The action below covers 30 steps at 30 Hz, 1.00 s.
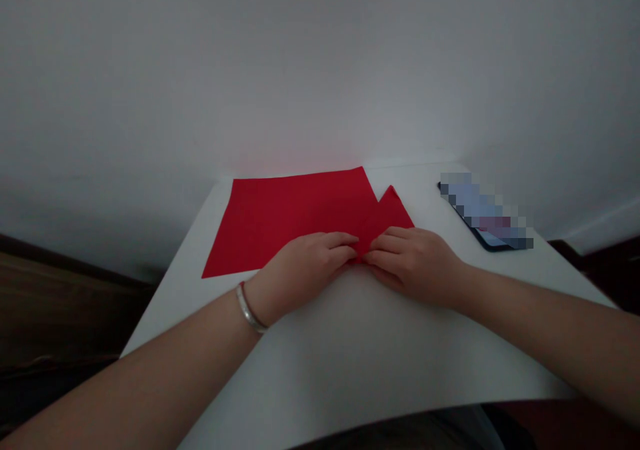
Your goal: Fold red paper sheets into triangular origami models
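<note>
Both of my hands meet at the near edge of a folded piece of red paper, whose pointed top sticks up above my right hand. My left hand, with a silver bangle at the wrist, has its fingertips pressed together on the folded paper's lower left part. From the other side, the bent fingers of my right hand grip the same piece. Much of the folded paper is hidden under the hands. A larger flat sheet of red paper lies behind and to the left, partly beneath my left hand.
A phone with a blurred-out screen lies at the right of the white table. A pale wall stands right behind the table. Brown wooden furniture is at the far left.
</note>
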Tool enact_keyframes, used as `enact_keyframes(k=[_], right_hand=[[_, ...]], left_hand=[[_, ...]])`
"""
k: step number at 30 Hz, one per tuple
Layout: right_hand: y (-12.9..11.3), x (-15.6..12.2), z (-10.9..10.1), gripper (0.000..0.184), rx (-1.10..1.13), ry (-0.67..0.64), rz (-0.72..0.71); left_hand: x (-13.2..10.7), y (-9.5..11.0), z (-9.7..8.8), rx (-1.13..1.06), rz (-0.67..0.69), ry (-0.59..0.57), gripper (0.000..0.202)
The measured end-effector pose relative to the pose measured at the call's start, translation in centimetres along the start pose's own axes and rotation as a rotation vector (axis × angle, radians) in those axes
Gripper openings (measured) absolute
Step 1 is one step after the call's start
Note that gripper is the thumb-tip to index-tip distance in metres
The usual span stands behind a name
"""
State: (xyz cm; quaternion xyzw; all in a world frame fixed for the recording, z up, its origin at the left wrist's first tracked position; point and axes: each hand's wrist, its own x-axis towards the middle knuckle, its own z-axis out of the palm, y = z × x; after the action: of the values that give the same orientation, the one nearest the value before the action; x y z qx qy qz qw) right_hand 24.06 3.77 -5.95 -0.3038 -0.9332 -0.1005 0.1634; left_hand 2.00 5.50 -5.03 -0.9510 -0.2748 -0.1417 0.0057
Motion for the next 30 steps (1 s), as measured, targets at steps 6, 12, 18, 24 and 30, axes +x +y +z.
enact_keyframes(k=[6, 12, 18, 24, 30], right_hand=[[0.0, 0.4, 0.1, 0.015, 0.097, -0.034, 0.113], [0.0, 0.8, 0.2, 0.013, 0.162, -0.048, 0.147], [0.4, 0.1, 0.2, 0.012, 0.239, -0.01, 0.15], [0.3, -0.5, -0.1, 0.026, 0.115, -0.041, -0.064], [0.1, 0.1, -0.5, 0.028, 0.115, -0.098, -0.05]], left_hand=[[0.2, 1.2, -1.2, 0.157, -0.063, -0.086, 0.019], [0.4, 1.7, -0.9, 0.045, -0.272, -0.096, 0.018], [0.3, 1.5, -0.5, -0.158, -0.479, -0.114, 0.014], [0.1, 1.6, -0.5, -0.171, -0.514, -0.104, 0.013], [0.1, 1.7, -0.6, -0.146, -0.476, -0.101, 0.007]])
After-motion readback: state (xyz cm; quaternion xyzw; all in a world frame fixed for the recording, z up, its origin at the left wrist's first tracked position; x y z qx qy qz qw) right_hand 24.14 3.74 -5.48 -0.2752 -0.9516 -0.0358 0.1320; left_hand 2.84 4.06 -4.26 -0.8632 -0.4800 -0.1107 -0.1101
